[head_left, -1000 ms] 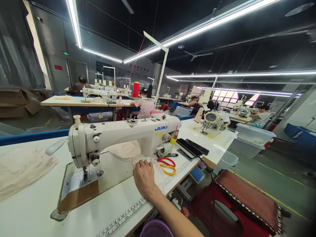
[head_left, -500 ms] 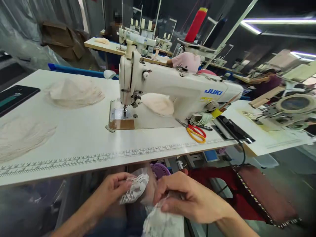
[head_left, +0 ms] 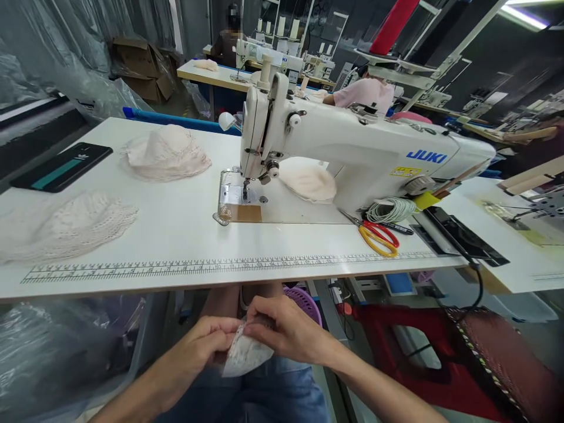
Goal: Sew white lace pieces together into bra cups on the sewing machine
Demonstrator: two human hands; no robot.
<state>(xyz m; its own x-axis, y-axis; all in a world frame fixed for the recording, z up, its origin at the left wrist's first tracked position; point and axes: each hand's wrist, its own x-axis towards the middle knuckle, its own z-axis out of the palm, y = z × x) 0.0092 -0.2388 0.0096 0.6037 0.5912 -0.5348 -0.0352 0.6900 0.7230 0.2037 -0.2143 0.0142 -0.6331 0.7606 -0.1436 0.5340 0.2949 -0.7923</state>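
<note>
A white lace-edged fabric piece [head_left: 247, 355] is held over my lap, below the table's front edge. My left hand [head_left: 210, 342] pinches its left edge between thumb and fingers. Close beside it, my right hand [head_left: 284, 329] grips the upper edge, fingers closed. The fingertips of both hands nearly meet, and part of the fabric is hidden behind them. Ahead on the table stands a white sewing machine [head_left: 352, 135], with a cream fabric piece [head_left: 311, 181] lying under its arm.
Pale fabric stacks [head_left: 165, 154] and lace-edged pieces [head_left: 70, 226] lie left, near a black phone-like object [head_left: 61, 167]. Scissors [head_left: 379, 238] and a cord coil [head_left: 390, 210] sit right. A ruler strip [head_left: 176, 269] edges the table [head_left: 176, 241]. Below are a purple basket [head_left: 304, 302] and red stool [head_left: 396, 352].
My hands have come together, with the right hand moving left toward the left hand. The two separate lace parts now appear as one bunched piece. The camera view has shifted.
</note>
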